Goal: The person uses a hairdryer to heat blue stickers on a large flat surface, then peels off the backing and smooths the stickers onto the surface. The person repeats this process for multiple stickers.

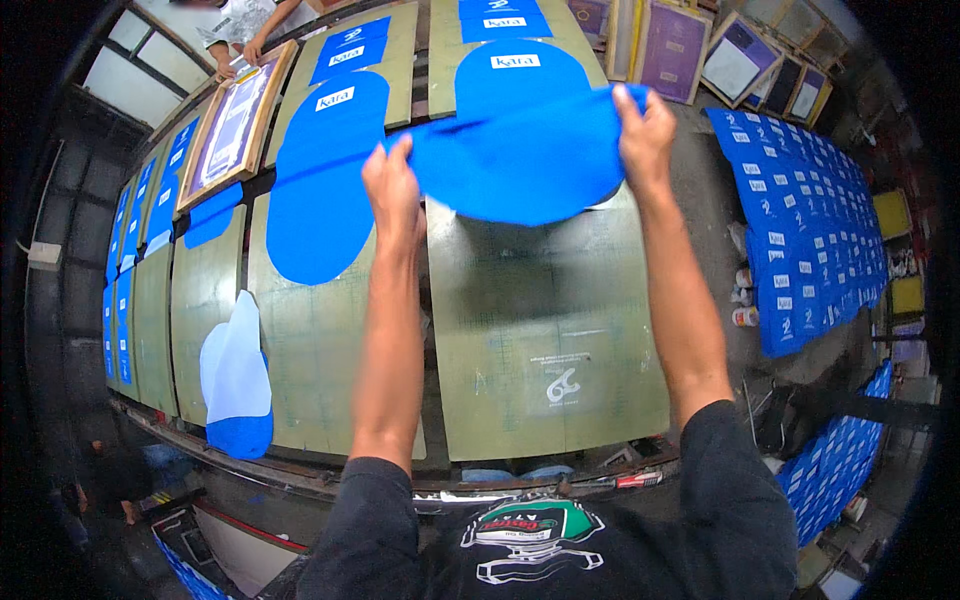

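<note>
A blue fabric-like piece (525, 169) with a rounded near edge is stretched between my two hands, raised above a greenish flat board (547, 300). My left hand (394, 184) pinches its left corner; my right hand (646, 139) grips the right one. Just beyond, a flat blue part with a white printed patch (515, 61) lies on the far board; whether it joins the held piece I cannot tell. White print (562, 386) shows on the near board. To the left, a long rounded blue piece (322, 225) spans two boards.
A person's hands (240, 60) work at a wooden-framed printing screen (232, 127) at far left. Pale blue pieces (236, 367) lie on a left board. More screens (671, 52) lean at the back. Printed blue pieces (817, 225) cover an area at right.
</note>
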Available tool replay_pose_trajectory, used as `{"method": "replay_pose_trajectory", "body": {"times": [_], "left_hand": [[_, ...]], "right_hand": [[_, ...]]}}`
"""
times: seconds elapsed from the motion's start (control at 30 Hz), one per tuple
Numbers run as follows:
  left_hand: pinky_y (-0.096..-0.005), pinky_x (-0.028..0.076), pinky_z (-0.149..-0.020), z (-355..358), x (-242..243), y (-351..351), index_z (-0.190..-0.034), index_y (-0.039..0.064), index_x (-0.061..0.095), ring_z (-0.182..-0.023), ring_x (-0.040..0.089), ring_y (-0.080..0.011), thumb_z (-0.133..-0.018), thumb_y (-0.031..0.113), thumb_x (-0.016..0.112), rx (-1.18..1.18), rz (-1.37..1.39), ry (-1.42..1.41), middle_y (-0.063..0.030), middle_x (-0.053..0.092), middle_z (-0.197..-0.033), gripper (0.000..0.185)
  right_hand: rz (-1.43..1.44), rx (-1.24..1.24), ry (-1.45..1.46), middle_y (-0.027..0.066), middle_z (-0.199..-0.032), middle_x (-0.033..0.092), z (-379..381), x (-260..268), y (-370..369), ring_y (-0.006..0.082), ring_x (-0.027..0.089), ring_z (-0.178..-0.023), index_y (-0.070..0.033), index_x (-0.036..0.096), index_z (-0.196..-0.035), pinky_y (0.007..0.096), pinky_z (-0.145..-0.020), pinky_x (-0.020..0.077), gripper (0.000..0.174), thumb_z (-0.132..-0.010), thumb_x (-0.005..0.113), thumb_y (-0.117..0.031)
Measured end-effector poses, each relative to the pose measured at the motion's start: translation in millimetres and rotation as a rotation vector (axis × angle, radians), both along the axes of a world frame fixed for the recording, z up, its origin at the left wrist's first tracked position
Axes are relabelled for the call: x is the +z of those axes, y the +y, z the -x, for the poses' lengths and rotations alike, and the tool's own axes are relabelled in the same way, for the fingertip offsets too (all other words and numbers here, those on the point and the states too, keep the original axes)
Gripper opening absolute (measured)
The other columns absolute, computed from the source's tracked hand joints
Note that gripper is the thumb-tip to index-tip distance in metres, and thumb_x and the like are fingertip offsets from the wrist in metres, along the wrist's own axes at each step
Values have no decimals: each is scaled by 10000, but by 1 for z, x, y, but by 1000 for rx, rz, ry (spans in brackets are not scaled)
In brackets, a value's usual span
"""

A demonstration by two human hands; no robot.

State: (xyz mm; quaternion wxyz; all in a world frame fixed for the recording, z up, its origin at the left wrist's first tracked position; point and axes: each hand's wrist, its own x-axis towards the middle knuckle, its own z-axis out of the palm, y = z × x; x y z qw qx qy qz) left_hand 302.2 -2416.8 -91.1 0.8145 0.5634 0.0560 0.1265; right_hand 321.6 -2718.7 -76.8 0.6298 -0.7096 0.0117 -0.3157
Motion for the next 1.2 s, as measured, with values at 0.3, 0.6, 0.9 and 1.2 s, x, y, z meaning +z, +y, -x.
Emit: {"method": "replay_pose_trajectory", "body": {"times": [0.3,0.6,0.9,1.2], "left_hand": [[-297,554,-742,26,36,-14,-1043,-1,614,-806,679,-175,-924,118,645,-59,39,-90,-101,686,-958,171],[-340,566,-524,-13,-146,-51,-935,-42,671,-669,674,-178,-918,141,653,-35,-223,473,-117,701,-848,185],[-327,584,-501,-47,-196,-51,-807,-38,671,-592,672,-182,-885,171,688,-21,-514,601,-134,698,-773,223],[-327,554,-520,-24,-186,-42,-748,-5,694,-499,667,-181,-843,171,674,-11,-756,579,-117,685,-606,201]], "right_hand": [[-52,32,-87,48,-978,689,37,17,-23,103,612,-863,5,660,-1062,275,-791,496,211,-972,640,-184],[-123,-47,488,168,-1098,681,8,-206,-64,221,662,-951,60,533,-1263,340,-838,525,478,-887,728,-162],[186,-232,624,237,-1120,686,-16,-251,-80,328,683,-1030,14,534,-1288,415,-927,514,571,-810,776,-182],[235,-169,649,127,-842,744,33,-205,-74,238,722,-782,-8,576,-1215,369,-789,545,460,-789,732,-82]]}}
